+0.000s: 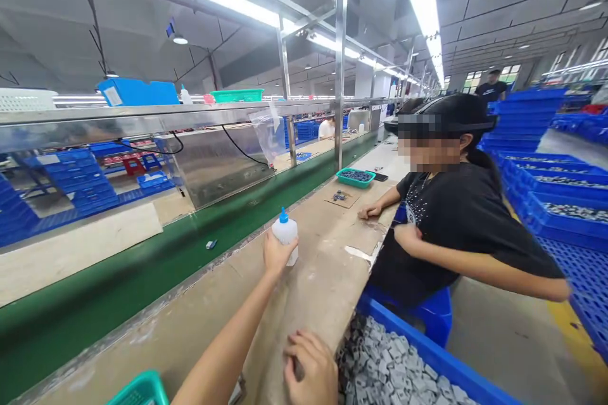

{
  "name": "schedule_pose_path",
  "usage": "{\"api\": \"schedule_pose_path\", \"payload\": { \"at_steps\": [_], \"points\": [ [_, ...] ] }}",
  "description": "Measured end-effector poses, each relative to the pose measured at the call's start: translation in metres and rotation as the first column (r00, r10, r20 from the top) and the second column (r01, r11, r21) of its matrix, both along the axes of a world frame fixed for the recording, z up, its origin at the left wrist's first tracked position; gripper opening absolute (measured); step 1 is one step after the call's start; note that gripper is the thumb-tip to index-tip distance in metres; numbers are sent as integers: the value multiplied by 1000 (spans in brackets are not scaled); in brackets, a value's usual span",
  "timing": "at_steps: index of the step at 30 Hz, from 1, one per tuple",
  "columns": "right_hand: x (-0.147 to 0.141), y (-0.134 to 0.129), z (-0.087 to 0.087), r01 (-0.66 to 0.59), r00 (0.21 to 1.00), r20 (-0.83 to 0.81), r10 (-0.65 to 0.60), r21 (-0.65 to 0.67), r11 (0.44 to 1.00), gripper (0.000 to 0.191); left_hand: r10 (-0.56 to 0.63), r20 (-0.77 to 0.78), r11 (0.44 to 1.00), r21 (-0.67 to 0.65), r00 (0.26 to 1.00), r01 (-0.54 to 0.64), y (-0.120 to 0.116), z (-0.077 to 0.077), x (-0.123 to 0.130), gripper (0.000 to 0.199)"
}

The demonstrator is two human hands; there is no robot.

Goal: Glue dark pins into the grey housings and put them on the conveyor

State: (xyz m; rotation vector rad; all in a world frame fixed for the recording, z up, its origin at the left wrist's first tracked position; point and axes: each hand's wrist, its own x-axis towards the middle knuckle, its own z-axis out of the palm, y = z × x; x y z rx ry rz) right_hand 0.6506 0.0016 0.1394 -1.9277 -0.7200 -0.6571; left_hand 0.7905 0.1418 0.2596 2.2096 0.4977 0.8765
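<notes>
My left hand (279, 253) is wrapped round a white squeeze bottle (285, 231) with a blue nozzle cap. The bottle is upright over the tan workbench (327, 259); whether its base touches the top I cannot tell. Lower down, my right hand (311, 367) is at the bench edge, its fingers loosely bent and the thumb apart, with nothing visible in the gap. Beside it stands a blue bin (427, 354) full of small grey parts (387, 361). A green basket (140, 389) is partly cut off at the bottom, left of my left forearm.
A green conveyor belt (190, 253) runs along the bench, with a small part (211, 245) on it. A co-worker (451, 215) in black sits at right. Farther along are a teal basket (355, 178) of dark parts and a metal post (341, 63). Blue crates (570, 209) line the right.
</notes>
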Motion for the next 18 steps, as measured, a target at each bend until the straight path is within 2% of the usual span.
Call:
{"api": "schedule_pose_path", "payload": {
  "at_steps": [3, 5, 7, 10, 12, 14, 16, 18],
  "points": [
    [0, 3, 1, 19, 1000, 5, -20, 94, 995, 26, -1, 53, 1000, -18, 999, 2, -5, 0, -6, 50],
    [-2, 4, 4, 31, 999, -15, -29, 137, 990, 25, -23, 77, 999, -21, 997, 25, -6, 8, -17, 49],
    [-5, 3, 8, 35, 999, -33, -30, 157, 987, 24, -17, 105, 999, -35, 994, 21, -5, 24, -34, 49],
    [-7, 1, 11, 33, 997, -74, -24, 128, 991, 23, -9, 197, 998, -55, 980, 20, 1, 60, -71, 53],
    [-8, -2, 13, 21, 996, -92, -14, 78, 997, 24, -42, 262, 998, -24, 964, 50, 11, 87, -107, 59],
    [-8, -5, 14, -3, 996, -89, 5, 21, 1000, 24, -38, 275, 999, 30, 961, 31, 24, 110, -154, 66],
    [-8, -8, 14, -33, 998, -62, 30, -37, 999, 24, 31, 252, 995, 83, 967, -54, 38, 126, -209, 71],
    [-10, -12, 11, -64, 998, -28, 61, -87, 994, 23, 131, 214, 974, 153, 968, -166, 51, 131, -270, 73]
  ]
}}
